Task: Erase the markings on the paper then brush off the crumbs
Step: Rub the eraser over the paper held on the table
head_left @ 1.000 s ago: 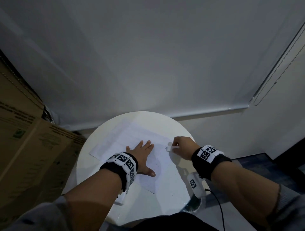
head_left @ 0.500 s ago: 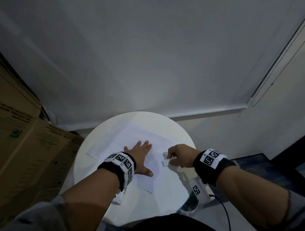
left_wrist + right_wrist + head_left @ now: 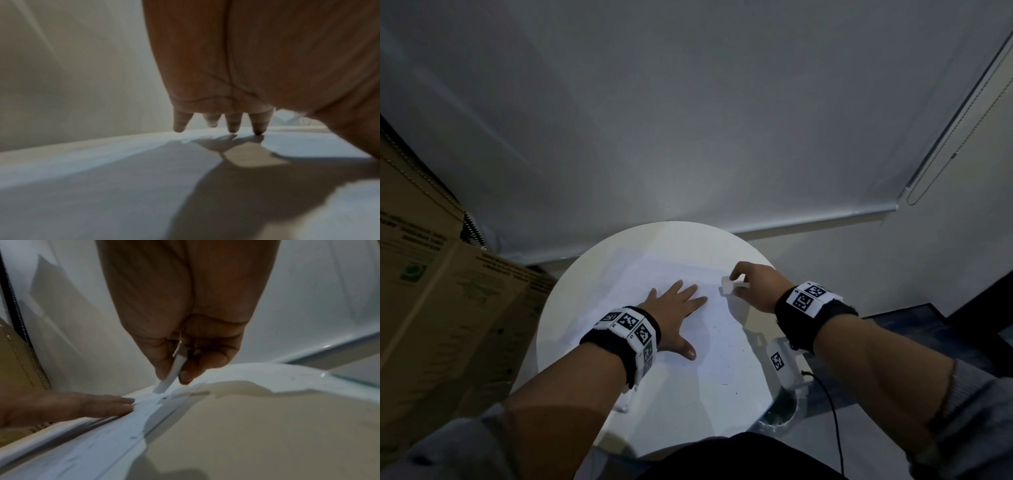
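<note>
White on white here: we see one sheet of paper [image 3: 654, 291] lying on one round white table [image 3: 571, 308], and it runs under both hands. Our left hand [image 3: 674, 308] is spread flat on the sheet, palm down, fingers straight and slightly fanned, gripping nothing, simply pressing the paper to the tabletop. From the left wrist view we count four fingertips [image 3: 233, 128] reaching down to the sheet.

Just to the right of that hand, our right hand [image 3: 753, 284] pinches one small white eraser [image 3: 729, 286] between thumb and fingers. In the right wrist view the eraser [image 3: 172, 371] pokes out below the fingertips, tilted, with its lower end on or just above the paper [image 3: 115, 431]; the blur keeps us from saying which.

Dark crumbs [image 3: 717, 330] speckle the sheet on the near side of the right hand, to the right of the left thumb. We count a handful at least, too small for an exact number.

For containers, we have one brown cardboard box [image 3: 448, 291] standing well out to the left of the left hand, beyond the table's edge. Its contents are hidden from us.

One marker-tagged wristband [image 3: 630, 329] wraps each wrist, two in all.
</note>
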### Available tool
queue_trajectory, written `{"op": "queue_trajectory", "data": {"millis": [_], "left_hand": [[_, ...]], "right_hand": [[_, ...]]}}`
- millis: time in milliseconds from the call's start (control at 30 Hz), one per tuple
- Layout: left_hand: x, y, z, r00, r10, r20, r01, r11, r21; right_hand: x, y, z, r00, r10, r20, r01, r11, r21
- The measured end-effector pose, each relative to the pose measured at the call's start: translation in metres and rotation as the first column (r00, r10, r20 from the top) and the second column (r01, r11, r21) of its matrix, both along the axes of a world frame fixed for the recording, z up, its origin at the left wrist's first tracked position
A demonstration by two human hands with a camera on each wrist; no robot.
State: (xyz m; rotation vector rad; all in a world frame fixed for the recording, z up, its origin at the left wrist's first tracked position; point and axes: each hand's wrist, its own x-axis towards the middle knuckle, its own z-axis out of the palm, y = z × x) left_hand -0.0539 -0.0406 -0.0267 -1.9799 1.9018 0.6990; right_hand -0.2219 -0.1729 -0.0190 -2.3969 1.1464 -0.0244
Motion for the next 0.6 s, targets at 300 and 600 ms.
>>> {"op": "queue_trajectory", "data": {"millis": [300,600], "left_hand": [[0.001,-0.002,-0.001,0.999,0.005,-0.033,-0.004,1.0,0.021],[-0.006,-0.012,0.005,0.995,-0.024,0.092,0.021,0.999,0.031]], "right_hand": [[0.003,0.006,0.004,0.993,0.115,-0.036,-0.114,0.993,0.042],[0.003,0.003,0.012,0.992,0.12,-0.032,-0.117,0.99,0.072]]}}
